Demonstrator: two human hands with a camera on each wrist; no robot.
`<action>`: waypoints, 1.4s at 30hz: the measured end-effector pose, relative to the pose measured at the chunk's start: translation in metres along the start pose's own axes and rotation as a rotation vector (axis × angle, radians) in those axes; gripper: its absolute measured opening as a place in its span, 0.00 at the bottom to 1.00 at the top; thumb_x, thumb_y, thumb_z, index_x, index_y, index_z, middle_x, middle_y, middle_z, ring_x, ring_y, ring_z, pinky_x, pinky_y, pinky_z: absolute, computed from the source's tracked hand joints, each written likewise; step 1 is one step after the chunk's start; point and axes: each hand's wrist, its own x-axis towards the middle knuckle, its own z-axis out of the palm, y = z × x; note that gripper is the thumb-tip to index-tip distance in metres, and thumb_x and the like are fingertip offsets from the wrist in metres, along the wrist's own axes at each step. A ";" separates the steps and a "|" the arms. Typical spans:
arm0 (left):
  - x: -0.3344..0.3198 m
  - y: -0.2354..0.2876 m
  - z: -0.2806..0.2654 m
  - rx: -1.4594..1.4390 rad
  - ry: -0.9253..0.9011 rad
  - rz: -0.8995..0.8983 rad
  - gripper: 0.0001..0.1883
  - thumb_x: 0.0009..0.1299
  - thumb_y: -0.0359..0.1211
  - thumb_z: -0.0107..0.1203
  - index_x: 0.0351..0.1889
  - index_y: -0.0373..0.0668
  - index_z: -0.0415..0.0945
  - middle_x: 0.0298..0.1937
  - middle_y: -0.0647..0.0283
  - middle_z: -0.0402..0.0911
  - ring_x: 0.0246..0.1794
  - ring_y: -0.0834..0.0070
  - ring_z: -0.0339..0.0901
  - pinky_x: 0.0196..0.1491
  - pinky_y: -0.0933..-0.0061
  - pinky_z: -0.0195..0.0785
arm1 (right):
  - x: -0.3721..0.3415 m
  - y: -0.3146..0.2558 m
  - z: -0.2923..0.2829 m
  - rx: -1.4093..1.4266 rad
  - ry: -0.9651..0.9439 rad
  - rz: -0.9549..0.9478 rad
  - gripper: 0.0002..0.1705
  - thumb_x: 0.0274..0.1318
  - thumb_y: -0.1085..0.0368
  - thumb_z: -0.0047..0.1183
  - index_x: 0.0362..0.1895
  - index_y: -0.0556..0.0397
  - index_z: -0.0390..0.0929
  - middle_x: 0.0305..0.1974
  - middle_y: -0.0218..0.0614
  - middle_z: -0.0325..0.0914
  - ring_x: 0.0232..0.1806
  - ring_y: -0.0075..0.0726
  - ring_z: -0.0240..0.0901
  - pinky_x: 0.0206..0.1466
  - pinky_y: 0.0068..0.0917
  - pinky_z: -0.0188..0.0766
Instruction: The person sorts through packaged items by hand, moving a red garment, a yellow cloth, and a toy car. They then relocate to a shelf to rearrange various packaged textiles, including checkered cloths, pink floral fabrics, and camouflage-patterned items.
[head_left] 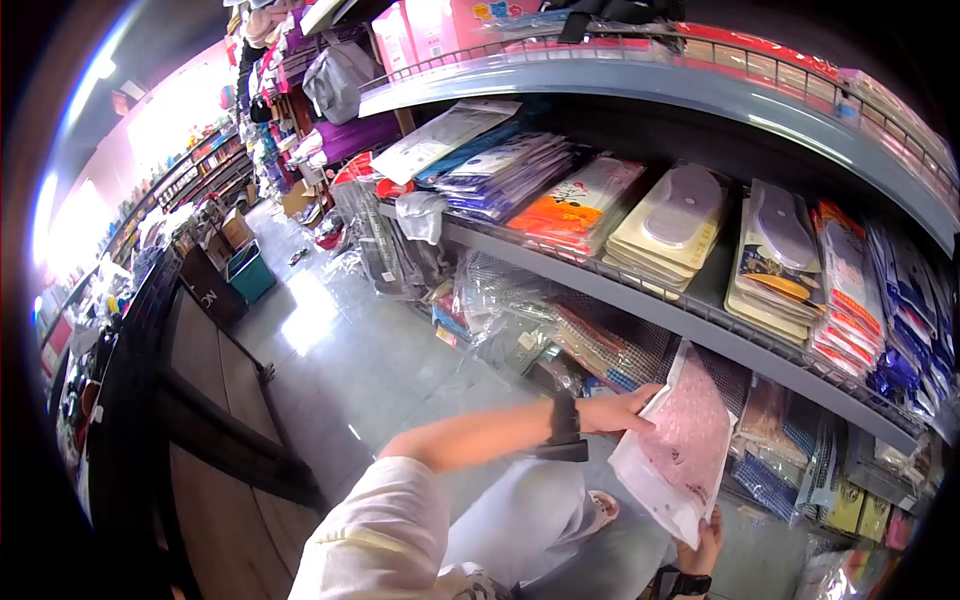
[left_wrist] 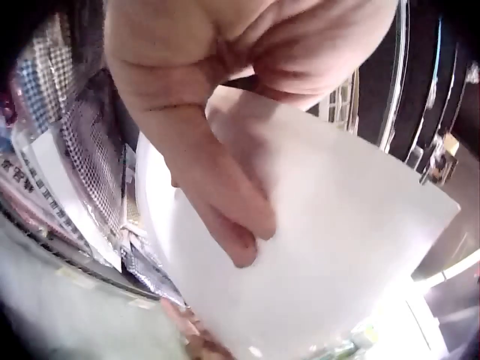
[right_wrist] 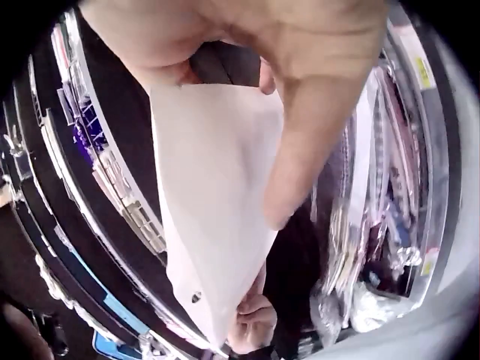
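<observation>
1. The left hand (head_left: 618, 412) pinches one edge of a pink packet (head_left: 690, 440), its fingers lying along the packet's white back.
2. The right hand (head_left: 705, 545) grips the packet's opposite end — thumb on one side — so the packet spans the gap between both hands.
3. Up and beyond the left hand, a shelf (head_left: 700, 322) bears stacked insole packs (head_left: 672, 235).
4. Beyond the right hand, below that shelf, lie blue-checked packets (head_left: 768, 487).
5. A black band (head_left: 566, 425) circles the left wrist — just behind the hand.
</observation>
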 end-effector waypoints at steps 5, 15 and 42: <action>-0.052 0.074 -0.020 0.322 -0.017 -0.303 0.29 0.69 0.39 0.45 0.64 0.45 0.45 0.47 0.62 0.73 0.39 0.79 0.73 0.42 0.79 0.67 | 0.004 0.007 0.022 -0.019 -0.009 -0.168 0.37 0.47 0.80 0.44 0.62 0.47 0.49 0.55 0.43 0.62 0.52 0.42 0.65 0.42 0.33 0.74; -0.207 0.192 -0.241 2.207 1.605 -0.118 0.14 0.52 0.39 0.57 0.35 0.47 0.75 0.43 0.63 0.71 0.50 0.65 0.64 0.50 0.62 0.56 | 0.098 0.007 -0.023 -0.016 0.328 -0.232 0.38 0.49 0.76 0.48 0.62 0.33 0.51 0.46 0.33 0.67 0.37 0.36 0.71 0.25 0.34 0.77; -0.377 0.047 -0.176 0.044 1.361 1.056 0.02 0.64 0.24 0.43 0.34 0.35 0.65 0.45 0.53 0.68 0.50 0.55 0.65 0.61 0.47 0.53 | 0.124 0.001 -0.052 -0.179 0.086 -0.153 0.30 0.50 0.74 0.49 0.59 0.54 0.58 0.56 0.35 0.63 0.57 0.34 0.59 0.60 0.31 0.56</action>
